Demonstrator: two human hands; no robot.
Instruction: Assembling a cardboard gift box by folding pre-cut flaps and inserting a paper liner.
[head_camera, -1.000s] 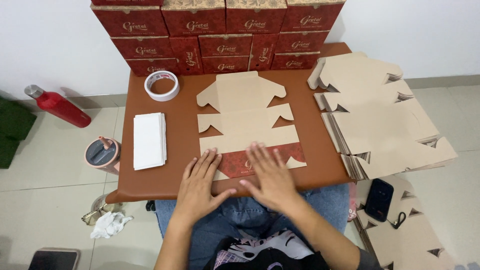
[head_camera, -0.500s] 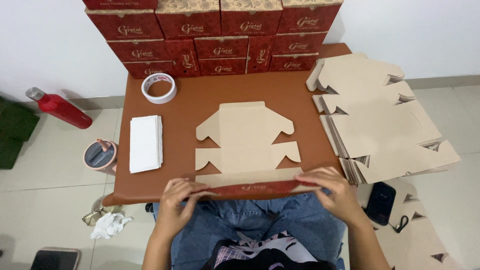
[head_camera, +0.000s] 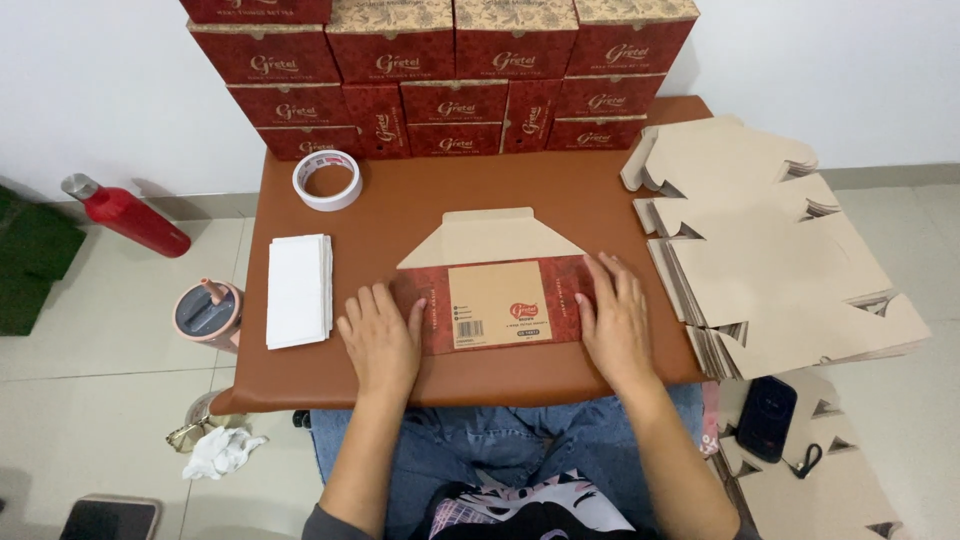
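**Folded carton blank under both palms**

We note the folded box blank lying flat at the near edge of the brown table, tan flap pointing away. Our left hand presses its left end, fingers spread; our right hand presses its right end likewise. White paper stack sits left, tape roll beyond, flat blanks right.

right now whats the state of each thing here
left hand: open, flat on the folded box
right hand: open, flat on the box
folded box: folded flat, one flap out
flat blanks: unfolded, stacked
finished boxes: closed, stacked
tape roll: lying flat
red bottle: capped, on its side
pink cup: lidded
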